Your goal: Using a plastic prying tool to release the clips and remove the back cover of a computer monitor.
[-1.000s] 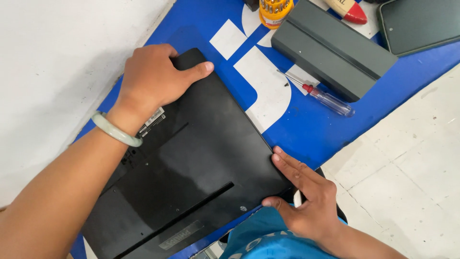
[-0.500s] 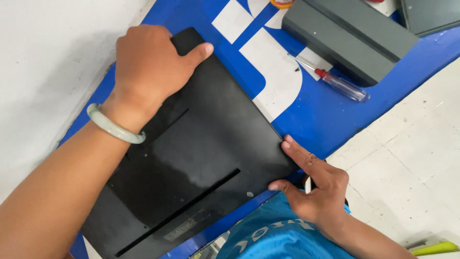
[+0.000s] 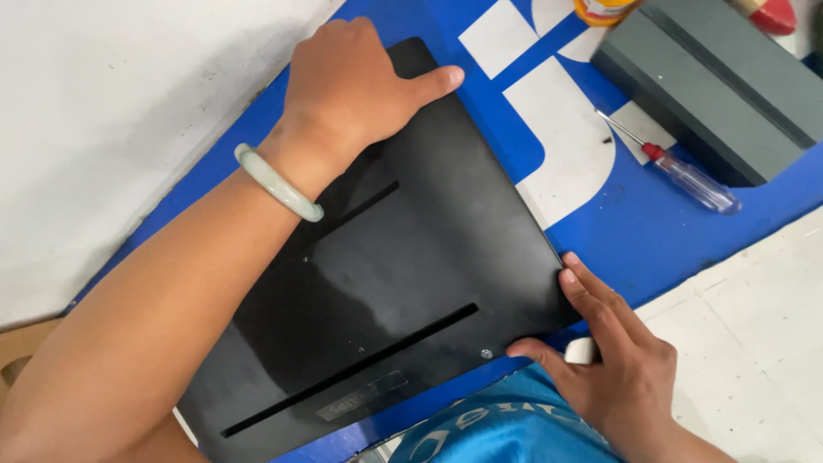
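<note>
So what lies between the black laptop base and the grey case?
In the head view, only blue-and-white mat separates the laptop base from the grey case, with a red-handled screwdriver on it.
</note>
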